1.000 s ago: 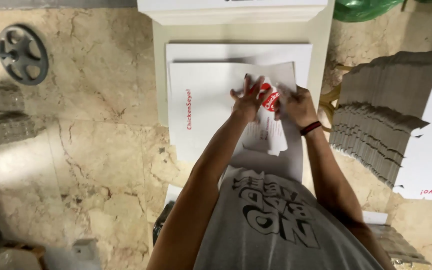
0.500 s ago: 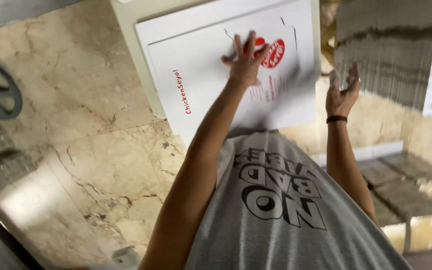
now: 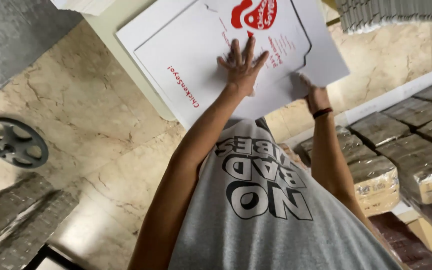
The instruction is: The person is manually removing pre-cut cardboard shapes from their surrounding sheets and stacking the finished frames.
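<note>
A flat white cardboard sheet (image 3: 196,55) with red print lies on top of a stack of like sheets (image 3: 131,35) on a pale table. My left hand (image 3: 241,65) presses flat on the top sheet, fingers spread, just below the red logo. My right hand (image 3: 308,90), with a dark band on the wrist, grips the near right edge of the same sheet, and its fingers are partly hidden under the card. My grey printed shirt fills the lower middle of the view.
The pale table edge (image 3: 141,90) stands over a marble floor (image 3: 91,115). Stacked flat cardboard (image 3: 396,15) sits at the top right. Wrapped brown bundles (image 3: 416,150) lie to the right. A black wheel (image 3: 16,142) and grey stacks (image 3: 21,220) are at the left.
My right hand came down from the air and took hold of the sheet's near edge. My left hand stayed flat on the sheet. The view swung and tilted.
</note>
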